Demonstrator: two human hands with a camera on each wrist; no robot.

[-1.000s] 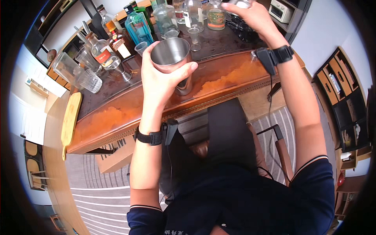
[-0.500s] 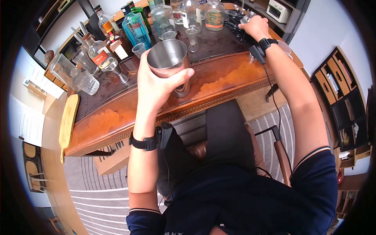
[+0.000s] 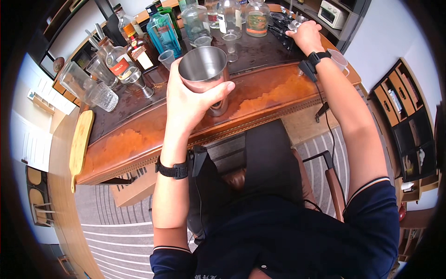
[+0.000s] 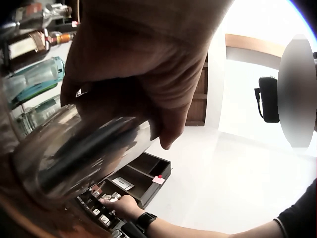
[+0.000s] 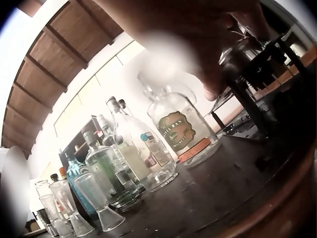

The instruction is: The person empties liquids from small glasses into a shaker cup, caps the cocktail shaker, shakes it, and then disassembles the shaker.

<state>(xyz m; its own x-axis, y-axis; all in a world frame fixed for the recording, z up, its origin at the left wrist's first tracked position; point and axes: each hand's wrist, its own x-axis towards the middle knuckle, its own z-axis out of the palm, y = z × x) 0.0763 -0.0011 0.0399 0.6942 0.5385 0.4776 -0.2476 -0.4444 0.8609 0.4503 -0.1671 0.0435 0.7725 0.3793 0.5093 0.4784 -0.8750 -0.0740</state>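
My left hand grips a steel shaker tin, mouth upward, above the front edge of the desk. In the left wrist view the tin lies aslant under the curled fingers. At the back right my right hand reaches to a black rack and holds a small shiny metal piece at its fingertips. The right wrist view shows that metal piece partly behind the fingers, over the rack's black bars; its exact kind is hidden.
Several bottles, among them a blue one and a clear labelled one, line the back. A jigger, glasses and a wooden board are at the left. A clear cup stands by my right wrist.
My right hand has come down and right from before the clear bottles to the black rack, carrying the shiny metal piece. The left hand still grips the tin in nearly the same place.
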